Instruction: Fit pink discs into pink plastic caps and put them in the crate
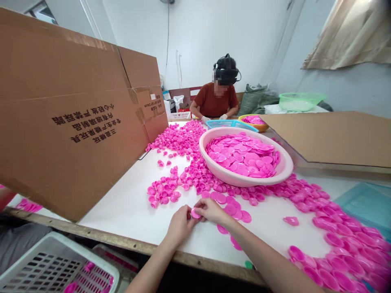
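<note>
Near the front edge of the white table, my left hand [181, 221] and my right hand [210, 209] meet around a small round pink plastic piece [196, 213]. Fingers of both hands are closed on it; its underside is hidden, so I cannot tell whether it is a flat disc or a cup with a disc on it. Flat pink discs [235, 211] lie loose beside and partly behind my right hand. Small pink plastic cups [165, 189] are scattered beyond my left hand.
A pale pink basin [246, 181] heaped with discs stands behind my hands. Larger pink pieces [339, 244] spread along the right. A tall cardboard box [61, 162] walls off the left. Below the table edge sits a white basket [58, 248]. Opposite, a person [215, 99] works.
</note>
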The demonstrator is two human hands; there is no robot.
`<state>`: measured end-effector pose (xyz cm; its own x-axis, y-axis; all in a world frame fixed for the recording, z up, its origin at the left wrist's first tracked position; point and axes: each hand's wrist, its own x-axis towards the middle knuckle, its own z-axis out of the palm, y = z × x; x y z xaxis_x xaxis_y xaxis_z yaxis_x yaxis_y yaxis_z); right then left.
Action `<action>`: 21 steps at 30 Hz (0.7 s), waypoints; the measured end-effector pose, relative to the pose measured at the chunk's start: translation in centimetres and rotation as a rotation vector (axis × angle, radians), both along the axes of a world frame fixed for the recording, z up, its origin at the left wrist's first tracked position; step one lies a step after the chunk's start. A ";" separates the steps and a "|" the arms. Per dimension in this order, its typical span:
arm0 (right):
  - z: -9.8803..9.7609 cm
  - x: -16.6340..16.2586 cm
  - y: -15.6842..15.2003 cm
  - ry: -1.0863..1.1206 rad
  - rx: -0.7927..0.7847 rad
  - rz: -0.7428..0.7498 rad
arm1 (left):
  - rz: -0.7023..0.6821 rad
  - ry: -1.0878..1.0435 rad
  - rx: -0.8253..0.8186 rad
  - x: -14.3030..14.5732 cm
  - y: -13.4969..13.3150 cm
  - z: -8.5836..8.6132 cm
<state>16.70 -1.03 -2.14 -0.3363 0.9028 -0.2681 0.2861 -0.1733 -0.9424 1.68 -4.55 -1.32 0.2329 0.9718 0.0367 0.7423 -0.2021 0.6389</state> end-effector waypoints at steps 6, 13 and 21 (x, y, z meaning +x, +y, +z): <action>0.0 -0.1 -0.2 -0.039 0.069 -0.003 | -0.048 -0.044 -0.074 -0.8 0.1 0.9; -0.8 -0.6 0.1 0.023 -0.026 -0.049 | -0.096 0.106 -0.195 -0.8 4.5 2.4; -0.6 0.4 0.5 0.169 -0.102 0.059 | 0.112 0.151 0.105 2.3 4.3 0.5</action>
<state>17.15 -0.50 -2.70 -0.4358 0.8514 -0.2920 0.1374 -0.2577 -0.9564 3.97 -0.21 -0.82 0.1344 0.9845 0.1123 0.8497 -0.1728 0.4981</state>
